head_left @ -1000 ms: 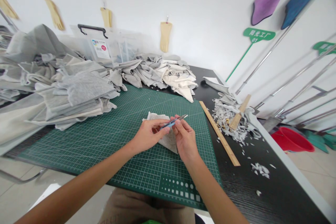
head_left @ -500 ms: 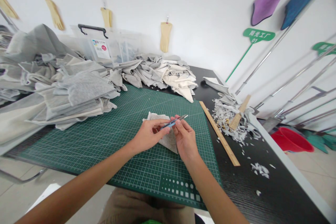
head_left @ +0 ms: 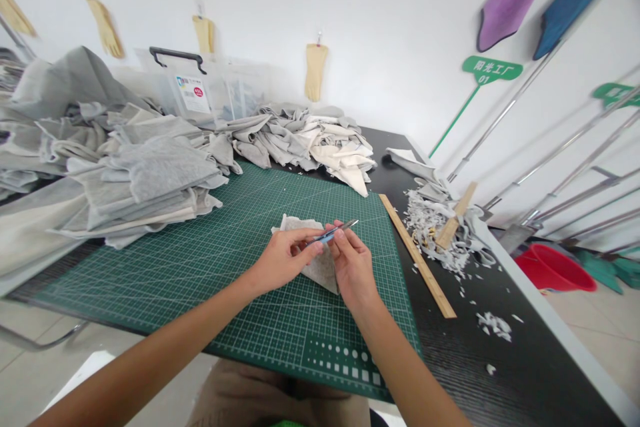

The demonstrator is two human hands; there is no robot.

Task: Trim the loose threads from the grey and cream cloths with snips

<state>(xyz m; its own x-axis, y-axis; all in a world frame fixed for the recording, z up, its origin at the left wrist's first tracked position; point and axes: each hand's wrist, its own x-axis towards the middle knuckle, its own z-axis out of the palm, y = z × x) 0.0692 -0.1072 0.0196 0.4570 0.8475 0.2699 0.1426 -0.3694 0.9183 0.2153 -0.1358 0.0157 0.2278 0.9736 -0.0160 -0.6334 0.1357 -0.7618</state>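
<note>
Above the green cutting mat (head_left: pixel 235 213), both hands meet on a small pair of scissors (head_left: pixel 329 235) with light blue handles. Its pointed metal blades aim up and to the right. My left hand (head_left: pixel 283 257) is closed, thumb and fingers pinching the handle end. My right hand (head_left: pixel 354 260) is closed too, its thumb and fingers around the part near the blades. Below them a piece of grey fabric (head_left: pixel 320 271) lies on the mat, partly covered by the hands.
Grey fabric pieces (head_left: pixel 155 173) are stacked at left, with cream and grey ones (head_left: pixel 340 147) along the back. A clear plastic box (head_left: pixel 173 97) stands behind. To the right lie a wooden ruler (head_left: pixel 417 257) and a heap of pale scraps (head_left: pixel 453 253). A red basin (head_left: pixel 555 270) is on the floor.
Both hands and the scissors stay nearly in place. The view has shifted very slightly.
</note>
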